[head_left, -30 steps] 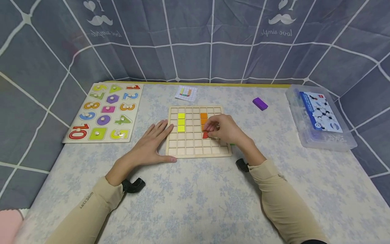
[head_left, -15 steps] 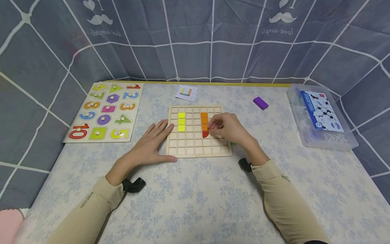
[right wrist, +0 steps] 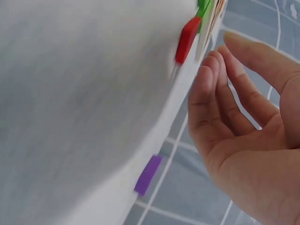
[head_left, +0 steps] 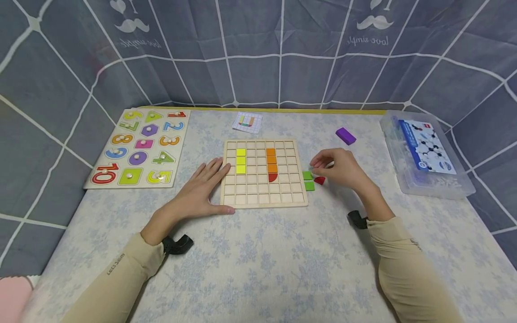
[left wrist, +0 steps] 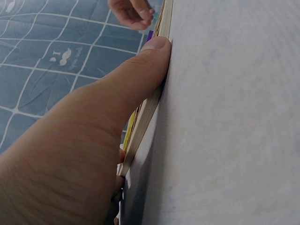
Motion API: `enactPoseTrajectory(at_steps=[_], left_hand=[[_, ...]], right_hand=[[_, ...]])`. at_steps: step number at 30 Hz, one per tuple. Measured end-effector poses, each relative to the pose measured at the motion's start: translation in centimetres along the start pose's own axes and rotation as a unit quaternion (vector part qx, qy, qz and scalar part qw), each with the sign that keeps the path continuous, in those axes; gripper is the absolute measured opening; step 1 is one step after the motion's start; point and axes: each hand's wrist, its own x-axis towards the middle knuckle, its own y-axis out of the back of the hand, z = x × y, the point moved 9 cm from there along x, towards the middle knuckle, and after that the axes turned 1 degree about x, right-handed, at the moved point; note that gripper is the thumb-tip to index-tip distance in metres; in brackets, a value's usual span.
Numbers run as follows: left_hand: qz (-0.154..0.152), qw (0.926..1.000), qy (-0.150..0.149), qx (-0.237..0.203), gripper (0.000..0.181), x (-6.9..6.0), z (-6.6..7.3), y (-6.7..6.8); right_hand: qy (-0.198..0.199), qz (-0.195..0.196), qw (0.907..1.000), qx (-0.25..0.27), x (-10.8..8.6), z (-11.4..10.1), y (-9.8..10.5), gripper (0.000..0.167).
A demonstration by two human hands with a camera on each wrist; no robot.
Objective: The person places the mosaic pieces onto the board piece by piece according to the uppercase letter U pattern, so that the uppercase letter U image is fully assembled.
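Note:
A wooden grid board [head_left: 258,190] lies flat on the table. On it sit a column of yellow squares [head_left: 240,160], a column of orange squares [head_left: 271,159] and a red rounded piece [head_left: 273,177] just below the orange ones. My left hand [head_left: 194,193] rests with spread fingers along the board's left edge, its thumb at the near corner. Off the board's right side, my right hand [head_left: 339,168] hovers above two green squares [head_left: 308,185] and a second red piece [head_left: 320,180]. In the right wrist view its fingers are loosely bent, with nothing held.
A pattern card [head_left: 247,122] lies behind the board. To the left is a number-and-shape puzzle board [head_left: 157,148]. A purple block [head_left: 345,136] lies at the back right, near a clear plastic case [head_left: 424,154] with a printed label.
My right hand has left the red rounded piece in its cell and moved right, off the board, uncovering the green squares and the other red piece. My left hand stays put.

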Motion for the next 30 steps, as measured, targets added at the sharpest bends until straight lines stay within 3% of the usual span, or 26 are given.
enactPoseTrajectory(at_steps=[8, 16, 30], left_hand=[[0.0, 1.0, 0.0, 0.002, 0.124, -0.1, 0.0, 0.1], [0.002, 1.0, -0.003, 0.002, 0.123, 0.0, 0.2, 0.1], [0.001, 1.0, -0.001, 0.001, 0.123, 0.0, 0.1, 0.1]], right_hand=[[-0.026, -0.033, 0.9991, -0.004, -1.3, 2.0, 0.2, 0.024], [-0.011, -0.052, 0.9986, 0.004, -1.8, 2.3, -0.4, 0.021], [-0.011, -0.046, 0.9987, 0.019, -2.0, 2.7, -0.5, 0.019]])
